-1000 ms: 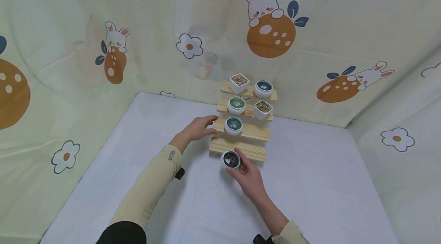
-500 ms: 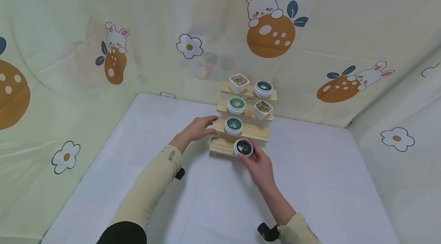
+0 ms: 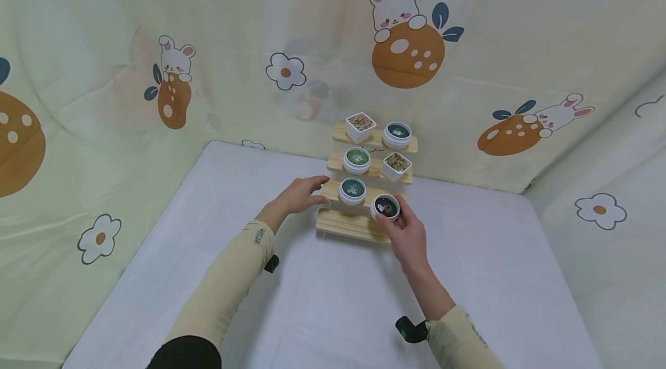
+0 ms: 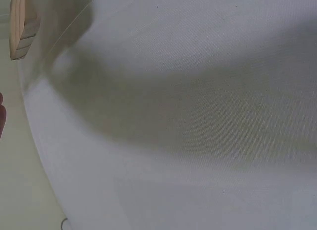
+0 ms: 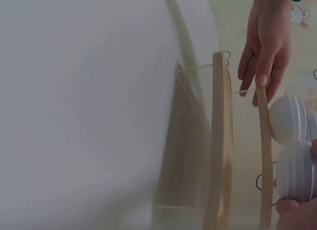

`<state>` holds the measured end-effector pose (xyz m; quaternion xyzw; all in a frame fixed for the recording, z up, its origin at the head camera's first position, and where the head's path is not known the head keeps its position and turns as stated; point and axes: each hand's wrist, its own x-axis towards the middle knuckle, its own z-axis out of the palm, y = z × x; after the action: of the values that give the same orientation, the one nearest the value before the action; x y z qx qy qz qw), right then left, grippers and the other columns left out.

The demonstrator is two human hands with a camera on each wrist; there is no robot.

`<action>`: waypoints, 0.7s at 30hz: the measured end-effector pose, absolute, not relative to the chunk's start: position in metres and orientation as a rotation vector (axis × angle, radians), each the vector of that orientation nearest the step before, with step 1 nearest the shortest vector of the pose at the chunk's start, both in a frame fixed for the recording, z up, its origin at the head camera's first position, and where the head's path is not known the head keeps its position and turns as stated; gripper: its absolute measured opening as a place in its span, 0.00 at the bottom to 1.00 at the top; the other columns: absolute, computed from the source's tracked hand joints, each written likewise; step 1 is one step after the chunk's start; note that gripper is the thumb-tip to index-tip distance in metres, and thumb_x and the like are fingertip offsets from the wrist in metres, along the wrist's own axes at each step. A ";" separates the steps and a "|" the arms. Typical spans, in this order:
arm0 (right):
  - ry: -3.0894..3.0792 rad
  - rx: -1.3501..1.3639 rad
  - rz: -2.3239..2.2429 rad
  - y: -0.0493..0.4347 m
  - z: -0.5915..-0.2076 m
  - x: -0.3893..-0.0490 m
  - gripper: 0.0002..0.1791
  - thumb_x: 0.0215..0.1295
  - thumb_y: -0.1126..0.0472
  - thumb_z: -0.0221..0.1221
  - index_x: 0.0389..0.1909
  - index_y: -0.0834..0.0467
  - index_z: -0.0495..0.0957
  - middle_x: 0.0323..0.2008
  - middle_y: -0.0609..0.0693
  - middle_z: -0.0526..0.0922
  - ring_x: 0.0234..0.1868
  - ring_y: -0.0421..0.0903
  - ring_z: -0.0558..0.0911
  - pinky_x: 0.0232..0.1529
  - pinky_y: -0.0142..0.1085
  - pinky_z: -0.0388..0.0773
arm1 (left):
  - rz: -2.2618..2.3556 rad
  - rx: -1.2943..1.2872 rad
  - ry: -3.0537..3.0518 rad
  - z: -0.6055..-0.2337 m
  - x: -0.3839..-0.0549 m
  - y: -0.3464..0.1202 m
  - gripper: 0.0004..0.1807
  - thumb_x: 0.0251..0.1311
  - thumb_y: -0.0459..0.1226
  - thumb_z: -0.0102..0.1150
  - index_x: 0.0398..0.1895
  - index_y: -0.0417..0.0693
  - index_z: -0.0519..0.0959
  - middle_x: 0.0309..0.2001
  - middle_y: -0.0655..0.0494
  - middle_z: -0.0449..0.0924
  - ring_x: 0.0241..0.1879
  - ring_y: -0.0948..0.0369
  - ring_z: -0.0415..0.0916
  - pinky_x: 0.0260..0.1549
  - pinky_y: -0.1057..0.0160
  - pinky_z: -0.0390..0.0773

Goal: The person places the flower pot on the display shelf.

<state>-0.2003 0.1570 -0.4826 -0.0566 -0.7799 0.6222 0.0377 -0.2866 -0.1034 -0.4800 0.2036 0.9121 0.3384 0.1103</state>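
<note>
My right hand (image 3: 409, 236) grips a small white round pot (image 3: 385, 207) with a dark top between thumb and fingers. The pot is at the right end of the second plank from the front of a stepped wooden stand (image 3: 359, 225); in the right wrist view that pot (image 5: 295, 173) is close against the plank (image 5: 266, 155). My left hand (image 3: 298, 194) holds the left end of the same plank between thumb and fingers. Beside it on that plank stands a round white pot (image 3: 352, 191) with a teal top.
Higher up stand a green-topped round pot (image 3: 356, 160), a square pot of grains (image 3: 397, 166), another square pot (image 3: 360, 127) and a teal-topped round pot (image 3: 398, 135). A patterned curtain (image 3: 234, 103) rises behind the white-covered table (image 3: 312, 311).
My right hand has carried the dark-topped pot up and to the right, from in front of the lowest plank to the second one. My left hand has stayed in place.
</note>
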 end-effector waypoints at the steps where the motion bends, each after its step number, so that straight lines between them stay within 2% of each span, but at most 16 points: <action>1: -2.380 -0.168 1.913 0.158 -0.482 -0.202 0.41 0.62 0.61 0.66 0.73 0.61 0.58 0.70 0.57 0.65 0.68 0.46 0.68 0.61 0.28 0.70 | 0.994 0.602 2.682 -0.480 -0.287 -0.104 0.35 0.66 0.44 0.61 0.72 0.41 0.62 0.70 0.46 0.65 0.64 0.50 0.70 0.63 0.56 0.71; 21: -2.354 -0.226 1.890 0.158 -0.477 -0.227 0.41 0.62 0.60 0.66 0.73 0.59 0.59 0.70 0.55 0.66 0.68 0.43 0.69 0.62 0.29 0.70 | 0.986 0.612 2.676 -0.481 -0.288 -0.104 0.35 0.66 0.45 0.60 0.73 0.42 0.61 0.70 0.46 0.65 0.64 0.50 0.70 0.64 0.57 0.71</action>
<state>-0.2267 0.1575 -0.4775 -0.0747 -0.7762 0.6234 0.0571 -0.2883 -0.1043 -0.4806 0.2086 0.9117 0.3359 0.1119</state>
